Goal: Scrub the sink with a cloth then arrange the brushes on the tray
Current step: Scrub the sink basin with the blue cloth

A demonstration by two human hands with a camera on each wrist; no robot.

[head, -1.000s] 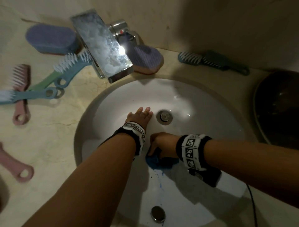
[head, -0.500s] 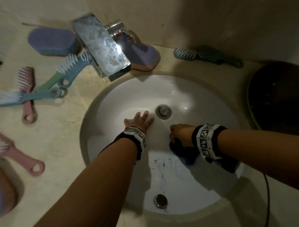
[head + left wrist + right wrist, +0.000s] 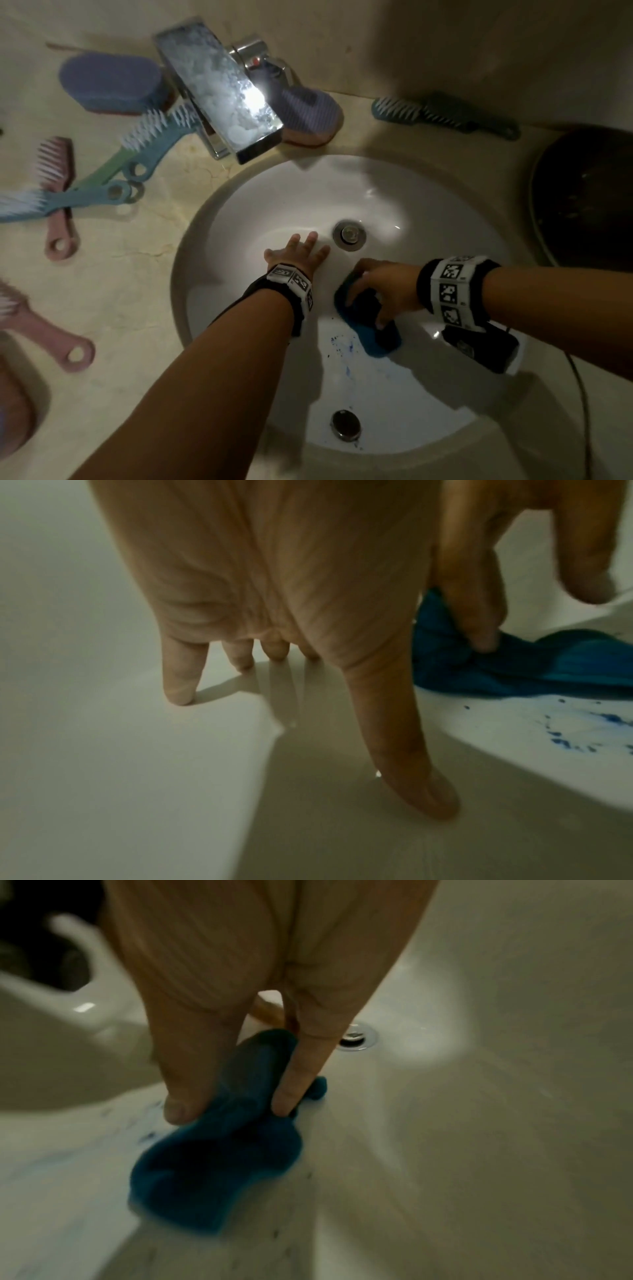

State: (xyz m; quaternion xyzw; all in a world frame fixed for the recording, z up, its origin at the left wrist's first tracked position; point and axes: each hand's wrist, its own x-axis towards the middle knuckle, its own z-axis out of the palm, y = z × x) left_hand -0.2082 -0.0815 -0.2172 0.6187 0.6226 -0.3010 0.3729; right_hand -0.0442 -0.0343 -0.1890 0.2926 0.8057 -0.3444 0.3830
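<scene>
A blue cloth (image 3: 371, 334) (image 3: 219, 1164) (image 3: 534, 664) lies bunched on the bottom of the white sink (image 3: 274, 205), just below the drain (image 3: 350, 234). My right hand (image 3: 380, 287) (image 3: 232, 1091) grips the cloth, thumb on one side and fingers on the other, pressing it to the basin. My left hand (image 3: 301, 251) (image 3: 274, 669) rests flat in the basin left of the cloth, fingers straight and spread, holding nothing. Blue smears (image 3: 342, 346) mark the basin beside the cloth. Several brushes lie on the counter: pink (image 3: 56, 192), light blue (image 3: 68, 202), teal (image 3: 150, 147) and dark green (image 3: 442, 114).
A chrome tap (image 3: 219, 89) juts over the sink's back-left rim. Two purple scrub brushes (image 3: 109, 84) (image 3: 308, 113) lie by it. Another pink brush (image 3: 51, 334) is at the left edge. A dark round tray (image 3: 589, 198) sits at the right. An overflow plug (image 3: 345, 425) is near me.
My right hand slid the cloth rightwards across the basin, then back towards the drain, leaving blue smears behind. The left hand stayed pressed flat on the basin.
</scene>
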